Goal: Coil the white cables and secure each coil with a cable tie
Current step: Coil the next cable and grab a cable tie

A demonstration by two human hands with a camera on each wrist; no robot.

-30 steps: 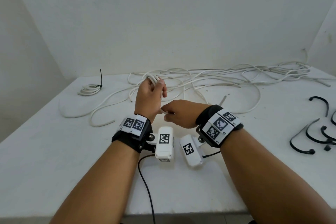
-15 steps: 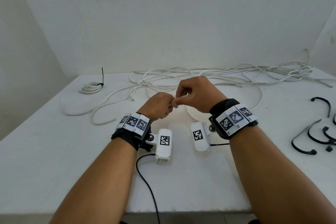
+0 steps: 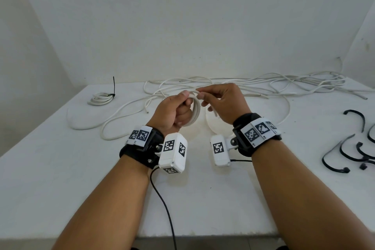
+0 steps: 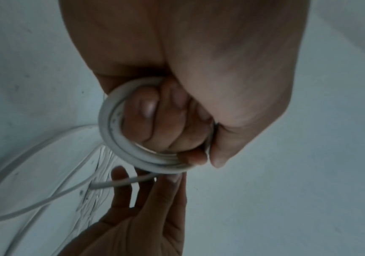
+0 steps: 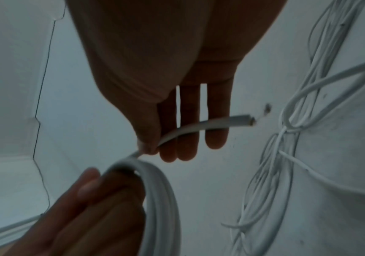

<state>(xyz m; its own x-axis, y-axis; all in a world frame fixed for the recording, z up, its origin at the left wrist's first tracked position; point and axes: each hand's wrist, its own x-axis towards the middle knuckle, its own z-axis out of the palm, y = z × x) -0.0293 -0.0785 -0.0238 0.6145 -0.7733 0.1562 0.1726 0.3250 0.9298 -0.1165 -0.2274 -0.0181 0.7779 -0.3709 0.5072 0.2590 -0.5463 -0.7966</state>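
Observation:
My left hand [image 3: 174, 109] grips a small coil of white cable [image 3: 195, 110], its fingers curled through the loops [image 4: 120, 135]. The coil [image 5: 161, 195] is held upright above the table. My right hand [image 3: 221, 101] pinches the free tail of that cable [image 5: 199, 127] between thumb and forefinger right beside the coil's top, with the other fingers straight. The tail's cut end [image 5: 251, 120] sticks out past the fingers. Several black cable ties [image 3: 353, 148] lie at the table's right edge, away from both hands.
A finished coil bound with a black tie [image 3: 101, 98] lies at the far left. A tangle of loose white cables [image 3: 263, 85] stretches along the back of the white table [image 3: 60, 168]. A black wire [image 3: 164, 205] hangs from my left wrist camera.
Both hands have risen and moved slightly away from me. The coil now shows upright in my left hand, and my right hand has come to its top holding the short tail.

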